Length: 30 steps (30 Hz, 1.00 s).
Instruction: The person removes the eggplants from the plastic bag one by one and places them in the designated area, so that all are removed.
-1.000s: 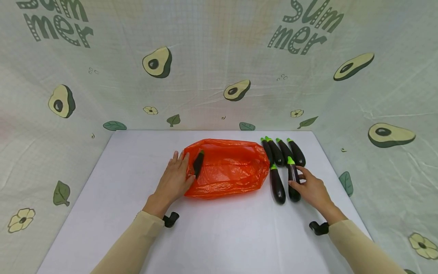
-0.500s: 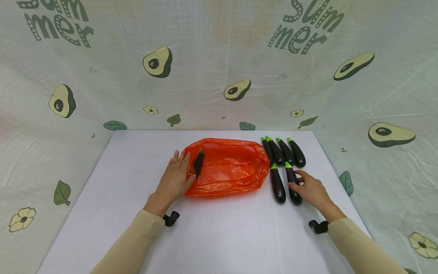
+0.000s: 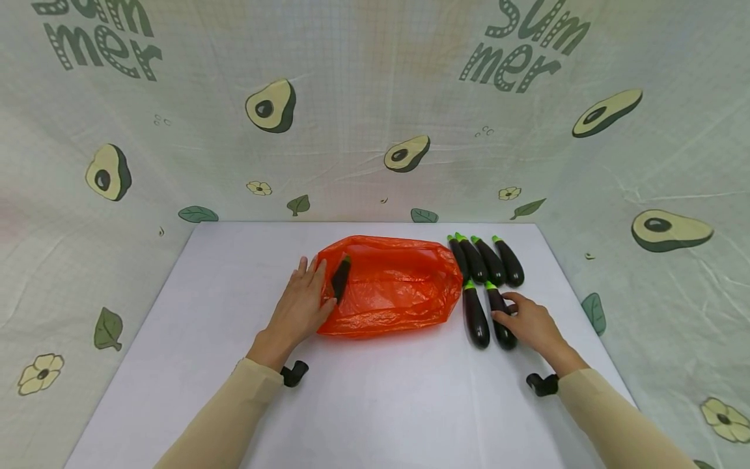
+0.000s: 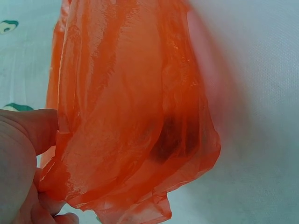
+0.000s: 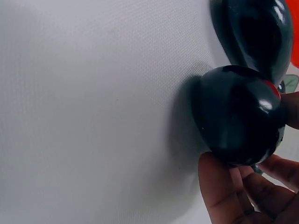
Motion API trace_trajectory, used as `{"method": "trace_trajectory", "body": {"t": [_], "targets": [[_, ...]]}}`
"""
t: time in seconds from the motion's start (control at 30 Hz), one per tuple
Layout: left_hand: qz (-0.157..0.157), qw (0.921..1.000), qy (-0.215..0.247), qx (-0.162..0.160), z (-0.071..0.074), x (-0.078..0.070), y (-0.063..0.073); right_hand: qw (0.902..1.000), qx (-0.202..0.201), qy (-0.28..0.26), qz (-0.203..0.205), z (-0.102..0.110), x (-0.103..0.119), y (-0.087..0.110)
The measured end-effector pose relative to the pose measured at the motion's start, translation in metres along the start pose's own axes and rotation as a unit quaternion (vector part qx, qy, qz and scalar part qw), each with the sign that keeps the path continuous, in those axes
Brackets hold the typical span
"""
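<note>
A red-orange plastic bag [image 3: 387,296] lies mid-table with its mouth facing up. One eggplant [image 3: 341,279] shows inside at its left end; in the left wrist view a dark shape appears through the film. My left hand [image 3: 297,303] holds the bag's left edge between thumb and fingers. On the right, my right hand [image 3: 530,324] grips an eggplant [image 3: 499,317] by its lower half, thumb on one side and fingers on the other. That eggplant's rounded end [image 5: 240,116] fills the right wrist view. Beside it lies another eggplant [image 3: 476,316], green cap toward the back.
Behind these two, several more eggplants [image 3: 487,260] lie in a row near the bag's right end. The white table [image 3: 375,404] ends at the back against a hanging cloth [image 3: 340,124] printed with avocados. Cloth also rises on both sides.
The eggplant in my right hand has shifted slightly toward me and to the left, lining up beside its neighbour. My left hand and the bag have stayed put.
</note>
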<state>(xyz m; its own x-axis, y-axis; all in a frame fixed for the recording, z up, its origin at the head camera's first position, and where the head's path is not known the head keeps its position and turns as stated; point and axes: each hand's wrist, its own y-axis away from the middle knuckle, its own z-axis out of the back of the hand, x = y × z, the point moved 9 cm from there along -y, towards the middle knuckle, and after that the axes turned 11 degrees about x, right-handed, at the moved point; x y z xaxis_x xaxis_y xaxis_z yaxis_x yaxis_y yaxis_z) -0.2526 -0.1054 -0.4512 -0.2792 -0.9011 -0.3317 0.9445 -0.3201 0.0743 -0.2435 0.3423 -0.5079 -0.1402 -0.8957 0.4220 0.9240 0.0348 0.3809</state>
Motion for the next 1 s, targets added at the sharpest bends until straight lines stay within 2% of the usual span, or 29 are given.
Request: {"method": "trace_trajectory", "body": {"t": [0.47,1.0], "targets": [[0.011,0.9999,0.007,0.006,-0.0021,0.0021,0.0014,0.9996,-0.022,-0.012,0.012,0.0026,0.0007,-0.0019],[0.001,1.0,-0.002,-0.007,0.0022,0.0004,0.0032,0.9993,-0.03,-0.02,0.008,0.0037,-0.001,-0.0002]]}}
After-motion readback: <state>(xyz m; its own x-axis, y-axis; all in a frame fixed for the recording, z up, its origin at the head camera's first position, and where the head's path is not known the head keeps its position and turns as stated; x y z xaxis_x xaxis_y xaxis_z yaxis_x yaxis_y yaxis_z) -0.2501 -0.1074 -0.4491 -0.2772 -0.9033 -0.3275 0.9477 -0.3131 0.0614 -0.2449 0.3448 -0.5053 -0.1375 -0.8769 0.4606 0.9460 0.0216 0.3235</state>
